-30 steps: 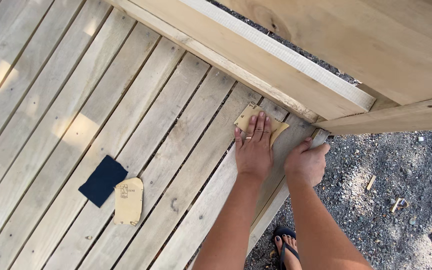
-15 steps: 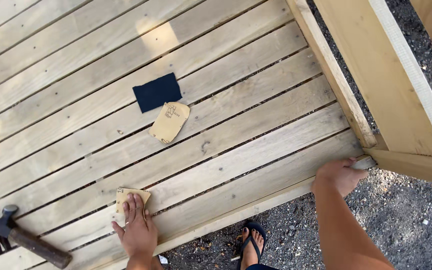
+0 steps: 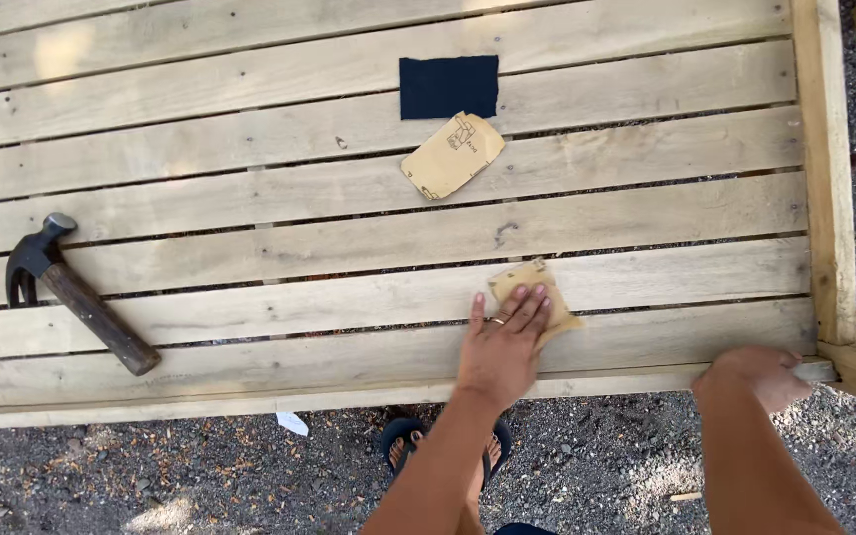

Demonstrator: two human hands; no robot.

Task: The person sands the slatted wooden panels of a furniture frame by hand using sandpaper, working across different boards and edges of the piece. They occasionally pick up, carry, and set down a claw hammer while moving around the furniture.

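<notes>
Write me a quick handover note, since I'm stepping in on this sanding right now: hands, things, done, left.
Left hand: flat on a tan sandpaper sheet, pressing it to a deck board.
Right hand: gripping the deck's front edge by the corner post.
Spare tan sheet and dark sheet lie further up; hammer lies to the left.
Done: cannot tell which boards are sanded.
Left: probably the remaining boards.

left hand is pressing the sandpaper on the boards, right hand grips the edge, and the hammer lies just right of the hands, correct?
Not quite: the hammer lies far to the left of both hands, as the head view shows. The rest holds: the left hand presses the sandpaper flat on the boards, and the right hand grips the near edge.
</notes>
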